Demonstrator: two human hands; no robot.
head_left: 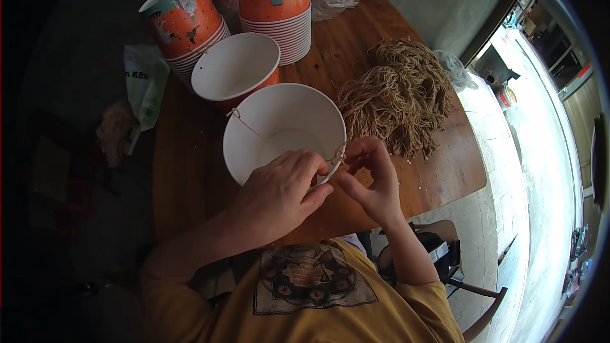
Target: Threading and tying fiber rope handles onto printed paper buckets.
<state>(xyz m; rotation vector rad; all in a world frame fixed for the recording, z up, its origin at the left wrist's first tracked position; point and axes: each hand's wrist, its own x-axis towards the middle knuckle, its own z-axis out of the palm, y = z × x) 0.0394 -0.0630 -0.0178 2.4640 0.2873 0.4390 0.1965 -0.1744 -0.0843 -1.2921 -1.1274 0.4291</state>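
A white-lined paper bucket (286, 109) stands near the middle of the wooden table, its mouth tilted toward me. My left hand (279, 194) is closed on its near rim, fingers inside and thumb outside. At the right side of the rim, a thin tan cord (340, 154) is knotted through the wall. My right hand (375, 181) has its curled fingertips at that cord; the exact grip is partly hidden. Another bit of tan cord (235, 113) is tied at the left rim, its tail hanging inside the bucket.
Behind it stands another paper bucket (235, 67), orange outside. Stacks of orange-and-green buckets (181, 16) (274, 0) fill the far left and the back. A heap of tan cords (403, 98) lies to the right. Clear plastic bags and a chair (473, 289) are around the table (445, 181).
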